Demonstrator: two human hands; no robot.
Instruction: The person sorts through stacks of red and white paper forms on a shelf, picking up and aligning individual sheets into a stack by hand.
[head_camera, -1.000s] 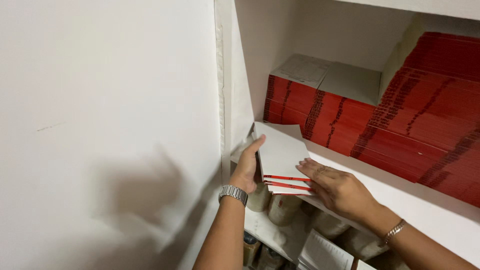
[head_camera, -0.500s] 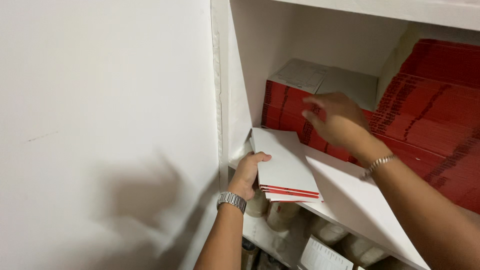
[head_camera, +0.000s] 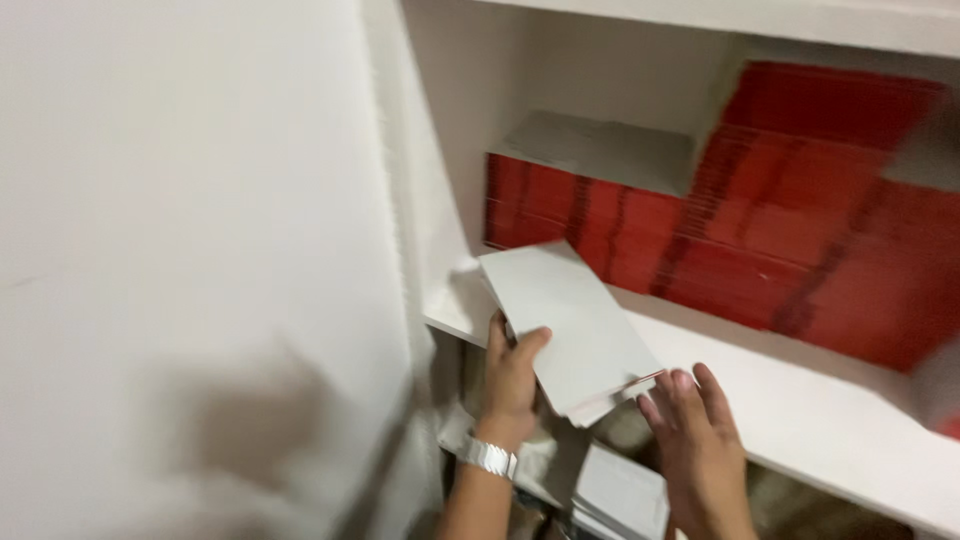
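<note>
Hands (head_camera: 600, 410) on slanted booklet stack (head_camera: 570, 325)

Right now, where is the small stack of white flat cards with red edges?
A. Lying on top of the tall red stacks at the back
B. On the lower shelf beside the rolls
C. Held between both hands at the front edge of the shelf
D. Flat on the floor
C: the left hand grips the white stack at its left side and the right hand touches its near corner, over the front of the white shelf.
</note>
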